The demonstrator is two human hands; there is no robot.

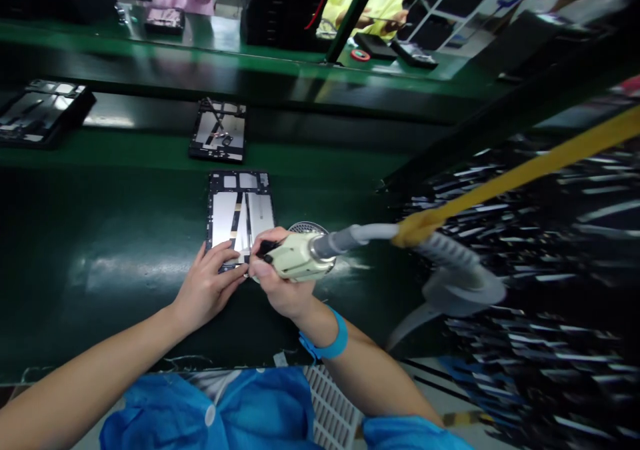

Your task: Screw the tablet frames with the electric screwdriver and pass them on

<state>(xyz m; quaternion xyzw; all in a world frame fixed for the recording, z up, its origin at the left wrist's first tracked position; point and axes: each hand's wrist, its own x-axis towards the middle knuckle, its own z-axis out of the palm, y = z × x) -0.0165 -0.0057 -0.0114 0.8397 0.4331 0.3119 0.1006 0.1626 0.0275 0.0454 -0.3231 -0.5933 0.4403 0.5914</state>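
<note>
On the green surface (100, 263), just ahead of the person, lies an opened tablet chassis (240, 210). Left hand (207, 289) rests flat with fingers spread on its near edge, gripping nothing. Right hand (280, 283) is closed around a cream electric screwdriver (295, 255), tip at the chassis's near edge. Another chassis (219, 130) lies farther back on the belt.
</note>
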